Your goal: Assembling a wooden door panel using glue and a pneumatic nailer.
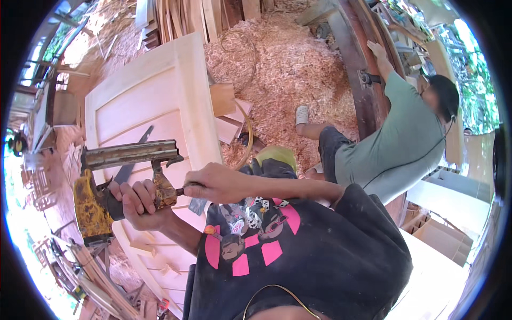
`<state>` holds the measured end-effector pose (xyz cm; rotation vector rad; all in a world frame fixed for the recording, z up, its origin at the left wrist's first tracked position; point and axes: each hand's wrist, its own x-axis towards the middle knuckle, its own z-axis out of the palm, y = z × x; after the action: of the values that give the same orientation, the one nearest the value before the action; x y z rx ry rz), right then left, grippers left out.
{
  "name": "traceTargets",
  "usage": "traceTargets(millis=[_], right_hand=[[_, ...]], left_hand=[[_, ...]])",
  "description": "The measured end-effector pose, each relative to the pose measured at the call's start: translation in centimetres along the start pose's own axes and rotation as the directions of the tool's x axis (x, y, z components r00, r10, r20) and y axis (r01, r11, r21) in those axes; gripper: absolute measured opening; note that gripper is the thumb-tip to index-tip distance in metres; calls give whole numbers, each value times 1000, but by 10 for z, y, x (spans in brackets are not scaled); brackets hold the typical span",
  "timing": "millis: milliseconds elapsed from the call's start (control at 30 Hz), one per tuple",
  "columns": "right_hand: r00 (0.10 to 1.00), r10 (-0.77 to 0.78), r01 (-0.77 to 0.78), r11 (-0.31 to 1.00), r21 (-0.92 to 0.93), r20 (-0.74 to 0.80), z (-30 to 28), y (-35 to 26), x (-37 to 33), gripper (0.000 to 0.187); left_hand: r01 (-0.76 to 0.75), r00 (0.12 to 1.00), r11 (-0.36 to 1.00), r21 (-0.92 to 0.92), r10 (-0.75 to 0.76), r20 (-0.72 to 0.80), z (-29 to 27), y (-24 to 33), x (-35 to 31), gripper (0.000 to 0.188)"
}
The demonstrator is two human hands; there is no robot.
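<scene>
A worn yellow nail gun (92, 207) with a long metal magazine is held up in front of me, over a pale wooden panel door (191, 80). My left hand (140, 201) is wrapped round its dark grip. At the handle's end, my right hand (212, 183) closes in a pinch on a small dark air fitting. A tan hose (249, 133) runs across the shavings to just behind that hand; whether it joins the fitting is hidden. On the door lies a dark tapered blade (126, 172), like a handsaw's, partly covered by the nail gun.
Wood shavings (288, 58) cover the floor. At right, a person in a green shirt (386, 144) leans with a hand on a long dark beam (361, 69). Boards (184, 16) stand at the back; offcuts (223, 100) lie beside the door. More timber (96, 277) is piled lower left.
</scene>
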<state>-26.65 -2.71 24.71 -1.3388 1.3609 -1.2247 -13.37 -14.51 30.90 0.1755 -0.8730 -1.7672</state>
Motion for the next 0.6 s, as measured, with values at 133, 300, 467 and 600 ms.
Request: traceTargets(millis=[133,300,467,600], right_hand=[[998,56,-57,993,-104,-13,-6,-5,-3,36],[998,53,-55,991,-121,-20,-10,-11,-5,37],[993,102,-111,974,197,57,-7,-3,-13,45],[996,69,-81,965,249,56,-4,-13,-9,46]], left_hand=[[-61,998,998,3,61,-34,3,-2,2,17],[-72,992,996,45,67,109,19,2,6,18],[-73,973,997,24,66,221,20,22,13,20],[-17,964,999,-37,27,266,16,27,12,21]])
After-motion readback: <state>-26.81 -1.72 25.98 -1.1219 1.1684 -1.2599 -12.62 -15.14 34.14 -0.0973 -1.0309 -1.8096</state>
